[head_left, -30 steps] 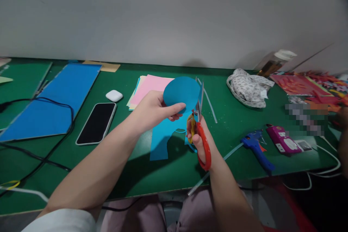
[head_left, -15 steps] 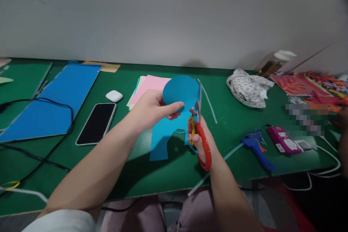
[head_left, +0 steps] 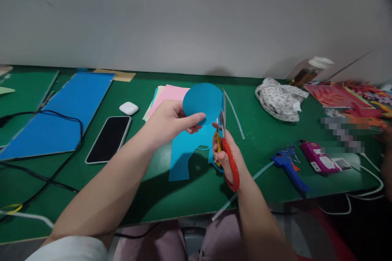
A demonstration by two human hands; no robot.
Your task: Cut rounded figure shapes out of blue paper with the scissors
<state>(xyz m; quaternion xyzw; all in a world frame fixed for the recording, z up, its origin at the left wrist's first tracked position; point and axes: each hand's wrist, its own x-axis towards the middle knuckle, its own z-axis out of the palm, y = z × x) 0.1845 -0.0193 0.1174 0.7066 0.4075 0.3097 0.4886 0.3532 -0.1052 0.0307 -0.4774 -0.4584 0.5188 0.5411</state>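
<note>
My left hand (head_left: pixel 180 120) pinches a round blue paper disc (head_left: pixel 203 100) by its lower left side, thumb on top. In my right hand (head_left: pixel 225 151) is a pair of scissors (head_left: pixel 231 163) with red and yellow handles, blades pointing up. Those blades stand at the right edge of the disc; whether they bite into the paper I cannot tell. Beneath both hands a cut sheet of blue paper (head_left: pixel 180 161) lies on the green table (head_left: pixel 147 195). A stack of pastel paper sheets (head_left: pixel 168 94) is partly hidden behind my left hand.
Left of my arms lie a phone (head_left: pixel 109 139), a white earbud case (head_left: pixel 128 108), a blue board (head_left: pixel 67 110) and black cables. To the right are a blue glue gun (head_left: pixel 289 167), a purple packet (head_left: pixel 319 157), a patterned cloth (head_left: pixel 278 100) and a bottle (head_left: pixel 310 71).
The disc and my left hand have shifted slightly up and left. The scissors have tilted a little, their handles moving slightly right.
</note>
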